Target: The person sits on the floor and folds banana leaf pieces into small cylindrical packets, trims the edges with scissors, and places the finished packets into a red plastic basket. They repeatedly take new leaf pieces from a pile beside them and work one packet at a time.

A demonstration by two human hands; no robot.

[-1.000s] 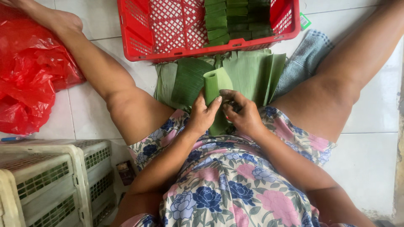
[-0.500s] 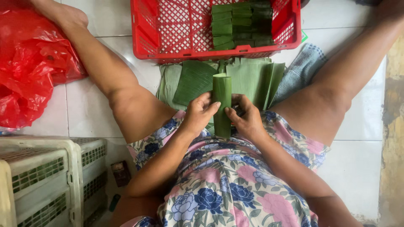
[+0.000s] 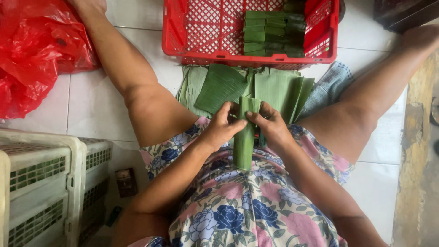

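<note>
Left hand [image 3: 222, 129] and right hand [image 3: 270, 128], forearms converging over lap, fingers pinched on upright rolled banana-leaf parcel [image 3: 245, 137].

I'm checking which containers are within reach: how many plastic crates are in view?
3. One red plastic lattice crate lies ahead between the feet, holding folded green leaf parcels. Two white slotted plastic crates stand at lower left; more may sit out of frame.

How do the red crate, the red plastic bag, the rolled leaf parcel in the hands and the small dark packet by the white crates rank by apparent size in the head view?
1. red crate
2. red plastic bag, cropped, so nearly alike
3. rolled leaf parcel
4. small dark packet
</note>
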